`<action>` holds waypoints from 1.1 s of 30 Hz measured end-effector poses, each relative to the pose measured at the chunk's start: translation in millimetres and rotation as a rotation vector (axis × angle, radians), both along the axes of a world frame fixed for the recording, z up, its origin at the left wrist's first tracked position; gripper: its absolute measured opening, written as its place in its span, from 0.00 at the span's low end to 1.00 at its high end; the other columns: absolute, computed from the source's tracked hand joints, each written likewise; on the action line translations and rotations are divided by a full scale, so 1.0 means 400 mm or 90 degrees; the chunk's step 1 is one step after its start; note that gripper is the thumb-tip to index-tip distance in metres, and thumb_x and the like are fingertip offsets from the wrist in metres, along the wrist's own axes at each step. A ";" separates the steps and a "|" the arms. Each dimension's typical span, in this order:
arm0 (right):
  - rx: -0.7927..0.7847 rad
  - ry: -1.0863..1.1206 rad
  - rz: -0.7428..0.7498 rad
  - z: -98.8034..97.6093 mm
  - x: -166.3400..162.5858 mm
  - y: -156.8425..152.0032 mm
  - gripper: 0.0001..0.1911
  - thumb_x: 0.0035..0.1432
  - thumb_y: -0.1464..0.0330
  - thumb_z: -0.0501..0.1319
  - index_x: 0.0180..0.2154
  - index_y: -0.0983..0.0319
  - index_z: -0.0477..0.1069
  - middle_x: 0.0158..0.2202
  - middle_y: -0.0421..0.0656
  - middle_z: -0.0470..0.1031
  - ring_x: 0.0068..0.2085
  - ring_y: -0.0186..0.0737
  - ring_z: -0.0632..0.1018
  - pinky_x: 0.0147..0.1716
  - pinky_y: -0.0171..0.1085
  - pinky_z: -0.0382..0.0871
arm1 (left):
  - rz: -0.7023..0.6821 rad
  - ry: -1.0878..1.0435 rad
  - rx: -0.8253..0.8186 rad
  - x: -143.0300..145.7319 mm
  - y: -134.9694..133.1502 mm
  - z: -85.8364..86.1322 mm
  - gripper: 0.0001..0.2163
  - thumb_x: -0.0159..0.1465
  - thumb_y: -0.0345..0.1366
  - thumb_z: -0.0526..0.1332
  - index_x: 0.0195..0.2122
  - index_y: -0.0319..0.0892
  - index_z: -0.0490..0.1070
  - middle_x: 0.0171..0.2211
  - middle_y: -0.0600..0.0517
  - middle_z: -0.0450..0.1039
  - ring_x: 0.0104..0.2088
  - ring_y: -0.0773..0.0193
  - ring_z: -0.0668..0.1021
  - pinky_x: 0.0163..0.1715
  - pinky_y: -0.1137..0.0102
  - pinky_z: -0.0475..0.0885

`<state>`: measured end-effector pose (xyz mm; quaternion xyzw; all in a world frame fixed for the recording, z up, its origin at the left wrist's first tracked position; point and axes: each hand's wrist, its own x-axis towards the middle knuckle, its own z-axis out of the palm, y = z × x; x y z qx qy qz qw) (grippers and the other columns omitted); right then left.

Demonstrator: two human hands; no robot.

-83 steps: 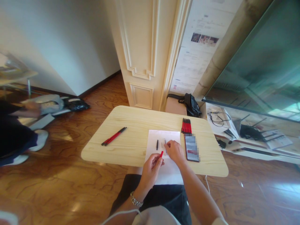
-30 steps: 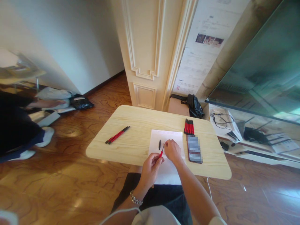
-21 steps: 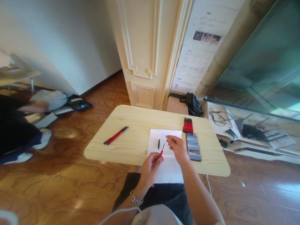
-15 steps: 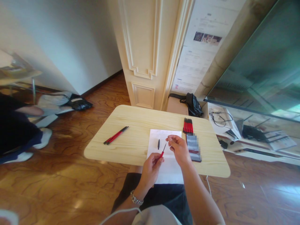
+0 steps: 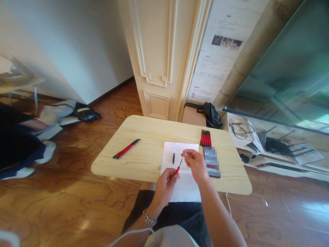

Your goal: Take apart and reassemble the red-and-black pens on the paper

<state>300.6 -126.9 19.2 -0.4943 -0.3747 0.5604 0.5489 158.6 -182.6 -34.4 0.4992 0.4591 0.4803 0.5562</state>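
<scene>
My left hand (image 5: 165, 184) is closed around the red pen barrel (image 5: 177, 170), which tilts up to the right. From its upper end sticks a thin dark refill (image 5: 181, 161). My right hand (image 5: 195, 165) is closed in a pinch at the refill's far tip; whatever small part is between its fingertips is too tiny to make out. Both hands hover over a white sheet of paper (image 5: 168, 147). On that sheet, left of my right hand, lies a loose black pen part (image 5: 173, 158).
Two red-and-black pens (image 5: 126, 149) lie at the left of the wooden table (image 5: 151, 128). Several more pens (image 5: 206, 138) sit in a row at the back right, above a phone (image 5: 212, 166) with a blurred screen. Another person (image 5: 19, 144) is at the far left.
Both hands hold nearly the same pose over the paper. The right fingertips have shifted only very slightly at the refill's tip.
</scene>
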 end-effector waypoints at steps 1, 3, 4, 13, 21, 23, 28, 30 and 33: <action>-0.002 -0.005 0.004 0.000 0.001 0.000 0.15 0.48 0.60 0.66 0.36 0.62 0.72 0.32 0.44 0.76 0.24 0.30 0.64 0.19 0.31 0.48 | 0.000 0.003 0.001 0.000 0.000 -0.001 0.08 0.62 0.40 0.59 0.39 0.41 0.68 0.33 0.50 0.75 0.35 0.62 0.78 0.37 0.69 0.70; -0.002 -0.017 0.005 0.000 0.003 0.001 0.15 0.49 0.60 0.66 0.36 0.62 0.72 0.32 0.44 0.76 0.24 0.30 0.64 0.19 0.31 0.48 | 0.001 0.008 0.003 0.000 0.000 -0.002 0.08 0.62 0.40 0.59 0.39 0.41 0.68 0.33 0.50 0.75 0.35 0.62 0.77 0.37 0.69 0.70; -0.001 -0.022 0.004 0.000 0.003 0.001 0.15 0.49 0.60 0.66 0.36 0.62 0.72 0.32 0.44 0.76 0.23 0.30 0.64 0.19 0.31 0.49 | 0.000 0.007 0.004 -0.001 0.000 -0.002 0.08 0.62 0.40 0.59 0.39 0.41 0.68 0.33 0.50 0.75 0.35 0.62 0.77 0.37 0.69 0.70; 0.008 -0.165 0.090 -0.044 -0.011 -0.033 0.11 0.52 0.61 0.62 0.33 0.63 0.74 0.24 0.39 0.71 0.24 0.31 0.67 0.22 0.32 0.56 | 0.011 -0.038 -0.008 -0.003 0.003 -0.016 0.09 0.61 0.40 0.60 0.39 0.41 0.68 0.34 0.48 0.75 0.36 0.61 0.78 0.40 0.67 0.71; 0.030 -0.479 0.132 -0.091 -0.005 0.028 0.11 0.56 0.63 0.57 0.38 0.60 0.74 0.35 0.44 0.77 0.34 0.38 0.74 0.35 0.36 0.65 | 0.045 -0.061 -0.032 -0.027 0.000 -0.024 0.10 0.60 0.40 0.61 0.39 0.40 0.69 0.35 0.47 0.76 0.36 0.60 0.79 0.41 0.65 0.72; -0.007 -0.633 0.107 -0.092 -0.027 0.054 0.13 0.57 0.59 0.57 0.37 0.59 0.74 0.35 0.45 0.77 0.36 0.42 0.75 0.36 0.39 0.64 | 0.048 -0.058 -0.028 -0.032 0.003 -0.020 0.10 0.60 0.40 0.61 0.39 0.40 0.69 0.35 0.48 0.76 0.36 0.60 0.79 0.41 0.65 0.72; -0.105 -0.825 0.115 -0.096 -0.076 0.096 0.16 0.53 0.55 0.59 0.32 0.59 0.75 0.35 0.50 0.77 0.38 0.50 0.76 0.35 0.42 0.63 | 0.047 -0.048 -0.023 -0.040 0.004 -0.015 0.09 0.61 0.39 0.61 0.39 0.40 0.68 0.35 0.48 0.75 0.37 0.60 0.79 0.41 0.65 0.72; -0.101 -0.775 0.114 -0.100 -0.073 0.104 0.13 0.53 0.57 0.59 0.30 0.60 0.75 0.33 0.49 0.78 0.37 0.48 0.76 0.34 0.40 0.63 | 0.047 -0.049 -0.026 -0.044 0.002 -0.015 0.10 0.61 0.39 0.61 0.40 0.40 0.68 0.35 0.48 0.75 0.37 0.60 0.79 0.42 0.65 0.72; -0.060 -0.562 0.094 -0.098 -0.045 0.106 0.14 0.54 0.58 0.57 0.29 0.61 0.75 0.27 0.45 0.76 0.31 0.41 0.75 0.30 0.36 0.63 | 0.050 -0.062 -0.030 -0.047 0.003 -0.017 0.10 0.60 0.39 0.61 0.39 0.40 0.68 0.35 0.48 0.75 0.37 0.60 0.79 0.41 0.65 0.72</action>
